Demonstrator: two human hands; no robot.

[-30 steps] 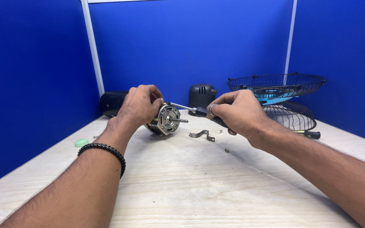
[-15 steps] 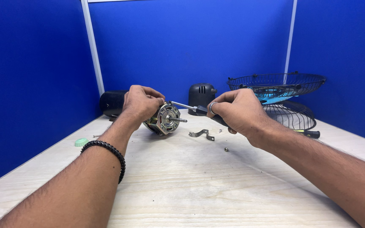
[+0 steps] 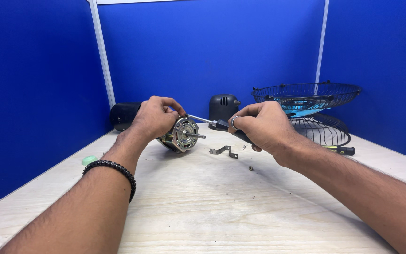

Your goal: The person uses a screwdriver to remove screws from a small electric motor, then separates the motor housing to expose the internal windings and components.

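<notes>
1. My left hand (image 3: 153, 117) clasps the fan motor (image 3: 180, 135) from above, fingers curled shut over its housing; the motor rests on the wooden table (image 3: 203, 197), its shaft pointing toward three o'clock.
2. My right hand (image 3: 259, 126) is closed around the black handle of a screwdriver (image 3: 214, 123), whose metal shank runs toward nine o'clock and meets the motor's top edge under my left fingertips.
3. Compared with half a second ago, both hands sit almost where they were; the left fingers have drawn in slightly over the motor.
4. A bent metal bracket (image 3: 223, 151) lies just at five o'clock of the motor, a small screw (image 3: 250, 168) beyond it.
5. At one o'clock stand a black motor cover (image 3: 222, 106) and stacked wire fan guards (image 3: 313, 101); a second screwdriver (image 3: 340, 149) lies beside them.
</notes>
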